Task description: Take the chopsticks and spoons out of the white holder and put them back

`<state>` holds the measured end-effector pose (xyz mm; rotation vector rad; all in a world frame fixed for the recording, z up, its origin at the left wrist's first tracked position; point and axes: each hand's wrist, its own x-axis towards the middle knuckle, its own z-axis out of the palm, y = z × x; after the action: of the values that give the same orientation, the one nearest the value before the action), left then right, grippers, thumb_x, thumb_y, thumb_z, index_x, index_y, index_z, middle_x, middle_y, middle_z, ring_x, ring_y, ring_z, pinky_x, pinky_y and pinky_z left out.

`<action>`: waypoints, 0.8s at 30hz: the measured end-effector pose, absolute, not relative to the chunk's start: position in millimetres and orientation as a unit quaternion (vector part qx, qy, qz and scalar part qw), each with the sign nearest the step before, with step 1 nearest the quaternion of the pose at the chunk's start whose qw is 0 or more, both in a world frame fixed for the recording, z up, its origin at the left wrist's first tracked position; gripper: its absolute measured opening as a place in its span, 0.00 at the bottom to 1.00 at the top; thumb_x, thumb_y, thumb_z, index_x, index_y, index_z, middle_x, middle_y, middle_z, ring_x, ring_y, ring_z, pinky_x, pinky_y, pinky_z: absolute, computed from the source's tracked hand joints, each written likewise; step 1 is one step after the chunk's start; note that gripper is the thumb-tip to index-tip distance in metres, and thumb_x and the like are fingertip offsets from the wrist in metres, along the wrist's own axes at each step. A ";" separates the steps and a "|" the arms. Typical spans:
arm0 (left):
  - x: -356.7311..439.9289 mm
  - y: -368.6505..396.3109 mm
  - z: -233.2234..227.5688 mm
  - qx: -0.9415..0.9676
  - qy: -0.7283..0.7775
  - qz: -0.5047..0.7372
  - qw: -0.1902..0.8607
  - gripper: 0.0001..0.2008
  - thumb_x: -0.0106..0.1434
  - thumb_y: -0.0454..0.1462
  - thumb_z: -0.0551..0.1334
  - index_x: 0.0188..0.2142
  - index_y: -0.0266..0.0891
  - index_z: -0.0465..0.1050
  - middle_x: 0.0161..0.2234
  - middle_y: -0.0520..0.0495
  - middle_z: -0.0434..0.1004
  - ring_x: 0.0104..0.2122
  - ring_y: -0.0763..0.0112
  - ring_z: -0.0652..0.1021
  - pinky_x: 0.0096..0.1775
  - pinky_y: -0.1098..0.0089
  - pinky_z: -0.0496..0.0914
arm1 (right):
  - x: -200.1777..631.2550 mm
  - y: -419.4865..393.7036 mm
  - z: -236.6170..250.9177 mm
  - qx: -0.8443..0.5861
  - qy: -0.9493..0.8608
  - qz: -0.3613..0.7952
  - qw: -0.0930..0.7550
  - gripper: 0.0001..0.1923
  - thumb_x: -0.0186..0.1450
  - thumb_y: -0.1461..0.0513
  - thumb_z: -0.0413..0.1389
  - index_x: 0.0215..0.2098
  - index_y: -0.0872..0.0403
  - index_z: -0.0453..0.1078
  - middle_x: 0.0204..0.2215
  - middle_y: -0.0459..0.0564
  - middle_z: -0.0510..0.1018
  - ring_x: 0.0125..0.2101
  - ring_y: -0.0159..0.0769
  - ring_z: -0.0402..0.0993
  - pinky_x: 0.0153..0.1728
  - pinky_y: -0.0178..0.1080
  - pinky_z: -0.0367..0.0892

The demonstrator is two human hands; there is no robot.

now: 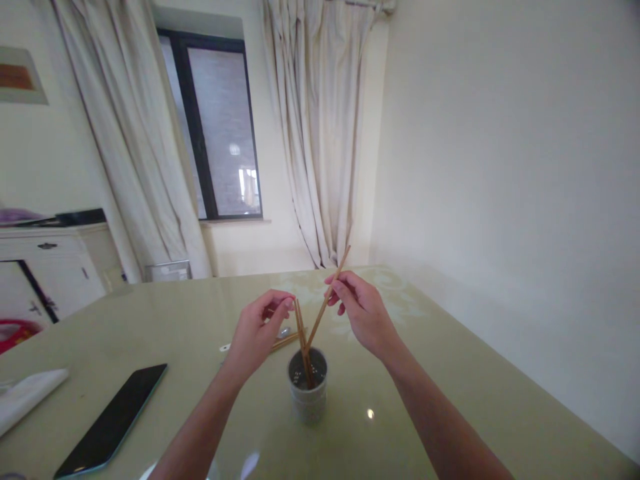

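While both hands hover over desk (450, 400), head view: right hand (363, 313) pinches one chopstick (327, 300), tilted, lower end inside cup (309, 387). Left hand (257, 330) fingers curled near top of second chopstick (300, 330) standing in cup; contact unclear. More chopsticks (286, 342) lie on desk behind cup, count unclear. One cup, between hands, slightly nearer. One phone (113, 420) lies far left.

Brown chopsticks (320, 320), grey speckled holder (309, 393), pale green table (450, 400), black phone (113, 420)
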<state>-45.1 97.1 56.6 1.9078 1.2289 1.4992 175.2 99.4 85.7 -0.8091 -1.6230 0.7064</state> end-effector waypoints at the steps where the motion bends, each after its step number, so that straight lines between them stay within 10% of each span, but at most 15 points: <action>1: -48.1 100.9 52.4 0.684 0.466 0.529 0.187 0.16 0.70 0.49 0.60 0.41 0.40 0.79 0.35 0.47 0.83 0.32 0.68 0.80 0.35 0.69 0.73 | 176.6 101.5 84.7 -0.349 -0.695 0.294 0.555 0.13 0.73 0.54 0.52 0.44 0.53 0.74 0.31 0.48 0.82 0.31 0.35 0.80 0.27 0.34 0.70; 11: -79.1 102.8 -62.2 0.690 0.674 0.241 -0.111 0.16 0.72 0.35 0.55 0.53 0.41 0.78 0.52 0.41 0.80 0.53 0.53 0.77 0.53 0.54 0.70 | 167.4 113.9 64.3 -0.430 -0.766 0.218 0.425 0.10 0.72 0.63 0.54 0.35 0.53 0.77 0.28 0.45 0.83 0.27 0.34 0.79 0.34 0.35 0.66; 20: -83.3 100.9 -88.5 0.661 0.725 0.169 -0.093 0.17 0.75 0.36 0.52 0.55 0.46 0.78 0.57 0.42 0.78 0.57 0.55 0.76 0.55 0.56 0.70 | 150.8 110.2 35.0 -0.464 -0.779 0.151 0.394 0.13 0.70 0.65 0.55 0.31 0.51 0.79 0.30 0.49 0.85 0.33 0.40 0.79 0.36 0.37 0.63; 24: -84.9 103.6 -87.1 0.663 0.725 0.168 -0.080 0.15 0.75 0.38 0.54 0.50 0.44 0.79 0.54 0.41 0.79 0.55 0.55 0.76 0.53 0.57 0.71 | 156.0 104.9 15.2 -0.486 -0.746 0.154 0.429 0.11 0.70 0.62 0.56 0.44 0.52 0.81 0.39 0.56 0.87 0.38 0.44 0.81 0.41 0.40 0.68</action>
<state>-84.9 103.6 -87.1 2.1962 2.4010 0.5565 156.0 104.9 15.2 -1.2141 -1.8621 0.3835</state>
